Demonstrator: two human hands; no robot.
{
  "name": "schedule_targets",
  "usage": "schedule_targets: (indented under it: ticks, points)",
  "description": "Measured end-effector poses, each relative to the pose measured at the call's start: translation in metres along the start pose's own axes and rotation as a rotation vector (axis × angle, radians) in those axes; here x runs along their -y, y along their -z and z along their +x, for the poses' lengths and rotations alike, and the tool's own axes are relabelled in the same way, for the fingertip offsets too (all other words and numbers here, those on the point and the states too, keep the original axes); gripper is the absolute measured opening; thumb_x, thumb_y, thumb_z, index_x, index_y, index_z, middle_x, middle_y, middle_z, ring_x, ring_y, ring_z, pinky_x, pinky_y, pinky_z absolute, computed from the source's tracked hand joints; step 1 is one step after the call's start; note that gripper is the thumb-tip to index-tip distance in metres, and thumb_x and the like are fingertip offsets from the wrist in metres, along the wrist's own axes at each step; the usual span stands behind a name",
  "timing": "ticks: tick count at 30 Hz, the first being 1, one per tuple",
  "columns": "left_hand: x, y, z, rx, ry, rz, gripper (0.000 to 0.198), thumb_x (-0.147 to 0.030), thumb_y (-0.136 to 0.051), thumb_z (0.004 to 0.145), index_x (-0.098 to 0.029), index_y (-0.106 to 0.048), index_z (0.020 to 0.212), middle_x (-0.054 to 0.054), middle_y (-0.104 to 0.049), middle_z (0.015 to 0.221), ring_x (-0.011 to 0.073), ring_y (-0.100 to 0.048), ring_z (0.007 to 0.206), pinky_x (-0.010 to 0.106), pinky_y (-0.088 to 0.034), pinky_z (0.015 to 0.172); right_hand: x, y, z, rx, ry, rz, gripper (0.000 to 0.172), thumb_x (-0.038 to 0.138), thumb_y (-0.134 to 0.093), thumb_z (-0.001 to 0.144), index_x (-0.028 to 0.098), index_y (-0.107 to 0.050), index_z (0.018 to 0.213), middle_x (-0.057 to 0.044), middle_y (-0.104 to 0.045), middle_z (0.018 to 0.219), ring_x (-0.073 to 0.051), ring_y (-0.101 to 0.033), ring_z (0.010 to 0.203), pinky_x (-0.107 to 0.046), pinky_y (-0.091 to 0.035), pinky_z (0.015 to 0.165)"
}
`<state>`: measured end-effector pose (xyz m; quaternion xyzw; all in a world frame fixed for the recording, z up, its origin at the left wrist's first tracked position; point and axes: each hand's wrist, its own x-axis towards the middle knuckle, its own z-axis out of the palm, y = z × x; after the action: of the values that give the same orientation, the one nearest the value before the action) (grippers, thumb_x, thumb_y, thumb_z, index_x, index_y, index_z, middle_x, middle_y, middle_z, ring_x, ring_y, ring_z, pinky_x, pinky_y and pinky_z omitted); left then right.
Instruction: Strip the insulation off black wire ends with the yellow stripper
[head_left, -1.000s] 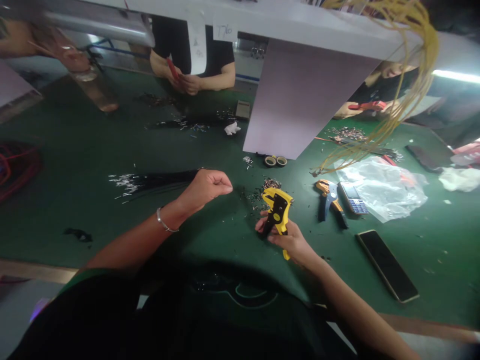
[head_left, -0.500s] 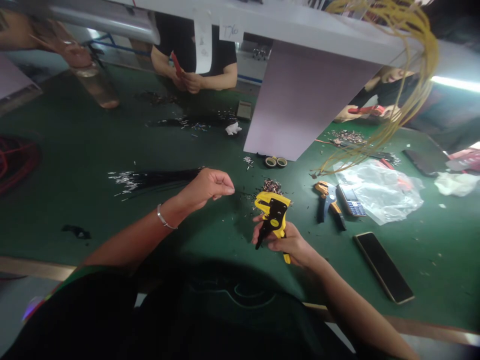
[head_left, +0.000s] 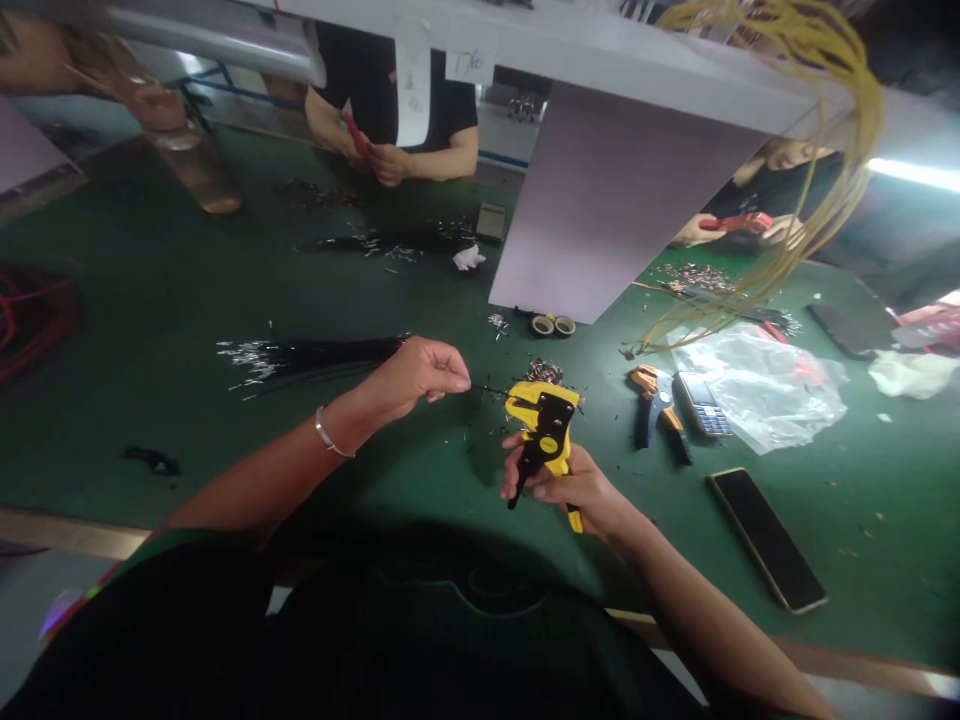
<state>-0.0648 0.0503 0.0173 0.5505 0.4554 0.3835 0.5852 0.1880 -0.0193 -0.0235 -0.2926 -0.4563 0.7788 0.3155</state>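
Observation:
My right hand (head_left: 574, 485) is wrapped round the handles of a yellow and black wire stripper (head_left: 551, 420), its jaws pointing left. My left hand (head_left: 431, 370) pinches a thin black wire (head_left: 486, 388), whose end reaches toward the stripper's jaws; whether it lies inside them I cannot tell. Left of that hand lies a bundle of black wires (head_left: 322, 355) with bright tips at its left end. Just behind the stripper sits a small pile of metal bits (head_left: 544, 372), with dark scraps scattered around it.
Right of the stripper lie orange and blue pliers (head_left: 660, 405), a keypad phone (head_left: 703, 402), a clear plastic bag (head_left: 772, 385) and a smartphone (head_left: 766, 538). A white panel (head_left: 600, 190) stands behind. Yellow wires (head_left: 855, 130) hang from the shelf. Two co-workers with red tools sit across the table.
The stripper in my right hand has shifted very slightly left. My left hand keeps its place with the wire pinched.

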Motion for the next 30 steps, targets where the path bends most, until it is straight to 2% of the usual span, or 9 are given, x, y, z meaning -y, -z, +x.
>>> schedule_targets:
  ticks: [10, 24, 30]
  points:
    - [0.0024, 0.0010, 0.0016, -0.013, 0.002, 0.015, 0.005, -0.015, -0.070, 0.060, -0.016, -0.066, 0.058, -0.002, -0.053, 0.047, 0.0052, -0.040, 0.042, 0.020, -0.028, 0.040, -0.0076, 0.0013, 0.0037, -0.002, 0.020, 0.069, 0.042, 0.018, -0.075, 0.068, 0.017, -0.062, 0.108, -0.002, -0.066, 0.077, -0.019, -0.063, 0.068, -0.041, -0.052, 0.068]
    - [0.0031, 0.0034, 0.0018, 0.018, 0.004, 0.047, 0.005, -0.014, -0.070, 0.061, -0.016, -0.066, 0.058, -0.003, -0.052, 0.046, 0.0043, -0.038, 0.040, 0.019, -0.027, 0.040, -0.0073, -0.0034, 0.0054, -0.031, 0.033, 0.067, 0.031, 0.023, -0.078, 0.071, 0.015, -0.064, 0.097, 0.000, -0.062, 0.069, -0.016, -0.057, 0.055, -0.036, -0.050, 0.056]
    - [0.0011, 0.0018, 0.0007, -0.016, 0.043, 0.048, 0.005, -0.015, -0.070, 0.062, -0.015, -0.066, 0.059, -0.004, -0.049, 0.044, 0.0033, -0.035, 0.038, 0.019, -0.022, 0.038, -0.0087, -0.0067, 0.0049, -0.035, 0.023, 0.095, 0.025, 0.025, -0.078, 0.073, 0.015, -0.062, 0.089, 0.002, -0.058, 0.061, -0.013, -0.053, 0.050, -0.033, -0.047, 0.051]
